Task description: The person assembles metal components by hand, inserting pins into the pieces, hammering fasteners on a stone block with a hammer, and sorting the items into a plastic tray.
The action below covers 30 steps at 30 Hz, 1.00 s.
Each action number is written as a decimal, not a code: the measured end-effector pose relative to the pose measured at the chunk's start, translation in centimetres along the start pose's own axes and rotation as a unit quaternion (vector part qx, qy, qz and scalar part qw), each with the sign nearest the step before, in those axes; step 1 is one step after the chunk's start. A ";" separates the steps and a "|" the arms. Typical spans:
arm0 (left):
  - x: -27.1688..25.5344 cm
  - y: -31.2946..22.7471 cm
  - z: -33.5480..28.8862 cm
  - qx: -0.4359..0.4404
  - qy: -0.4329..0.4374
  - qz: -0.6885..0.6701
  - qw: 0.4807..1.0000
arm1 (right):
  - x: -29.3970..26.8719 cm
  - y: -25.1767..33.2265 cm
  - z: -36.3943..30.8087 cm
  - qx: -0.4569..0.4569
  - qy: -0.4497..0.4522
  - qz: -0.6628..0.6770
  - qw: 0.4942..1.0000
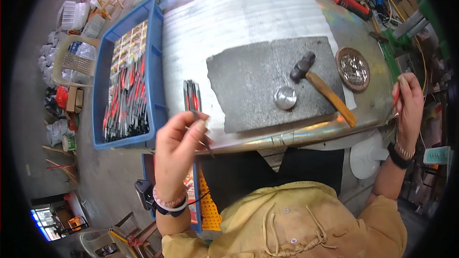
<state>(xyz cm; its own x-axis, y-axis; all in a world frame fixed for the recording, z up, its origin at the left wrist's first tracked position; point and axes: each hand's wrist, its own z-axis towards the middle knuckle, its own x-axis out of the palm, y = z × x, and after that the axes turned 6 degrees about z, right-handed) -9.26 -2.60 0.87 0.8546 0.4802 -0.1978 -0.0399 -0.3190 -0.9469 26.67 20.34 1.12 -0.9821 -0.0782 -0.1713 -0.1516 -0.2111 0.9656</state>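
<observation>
My left hand [179, 145] is closed in a pinch at the table's near edge, left of the grey slab. A thin dark strip [210, 151] shows between its fingers; its kind is not clear. Over to the right, beyond the table's corner, my right hand [409, 107] pinches a small red piece [396, 97], mostly covered by the fingers. Several black-and-red slim tools [192, 94] lie just past my left hand. On the grey stone slab [253, 79] rest a hammer [325, 91] with a wooden handle and a round shiny metal piece [285, 98].
A blue crate [157, 67] at the left holds many black-and-red pieces and a divided tray. A round bowl [340, 67] of small metal parts stands right of the slab, near green machinery [391, 57]. White foam sheet [229, 9] covers the table. A white stool [366, 157] stands below.
</observation>
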 end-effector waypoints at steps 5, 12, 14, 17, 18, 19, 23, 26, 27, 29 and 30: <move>-2.3 3.4 4.9 0.169 -0.166 0.288 0.928 | -3.0 -5.8 7.3 0.058 0.069 -0.167 0.982; -0.4 4.4 6.9 0.217 -0.215 0.465 0.831 | -3.0 -11.0 10.3 -0.068 0.041 -0.314 0.946; -0.6 4.4 6.9 0.193 -0.209 0.467 0.837 | -2.3 -9.4 9.9 -0.036 0.039 -0.339 0.939; -0.7 4.6 6.6 0.207 -0.218 0.478 0.825 | -1.2 -8.0 8.5 -0.132 -0.006 -0.324 0.937; -0.5 4.2 6.3 0.203 -0.224 0.485 0.821 | -1.4 -8.0 8.2 -0.142 -0.003 -0.308 0.941; -0.2 3.8 6.0 0.195 -0.224 0.488 0.821 | -1.2 -7.2 7.3 -0.110 -0.006 -0.252 0.962; -0.7 0.6 3.4 0.192 -0.224 0.426 0.855 | 0.9 -2.4 1.9 -0.021 0.061 -0.145 0.987; -4.6 -1.2 2.6 0.206 -0.239 0.373 0.872 | 3.0 0.6 -1.1 -0.064 0.144 -0.103 0.982; -6.3 -1.6 2.9 0.207 -0.250 0.358 0.876 | 3.7 1.3 -1.6 -0.070 0.156 -0.110 0.979; -10.3 -2.2 4.1 0.190 -0.267 0.343 0.880 | 4.9 2.3 -2.2 -0.081 0.169 -0.116 0.976; -12.3 -2.5 5.4 0.174 -0.267 0.345 0.883 | 5.3 2.6 -2.4 -0.117 0.167 -0.137 0.969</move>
<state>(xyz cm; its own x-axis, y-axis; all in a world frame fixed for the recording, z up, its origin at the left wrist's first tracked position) -22.42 -3.29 4.27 0.2012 0.6159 -0.7617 -0.6920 -0.4611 -0.5555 21.35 17.03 2.21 -0.8118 -0.2898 -0.5069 -0.3341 -0.4815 0.8103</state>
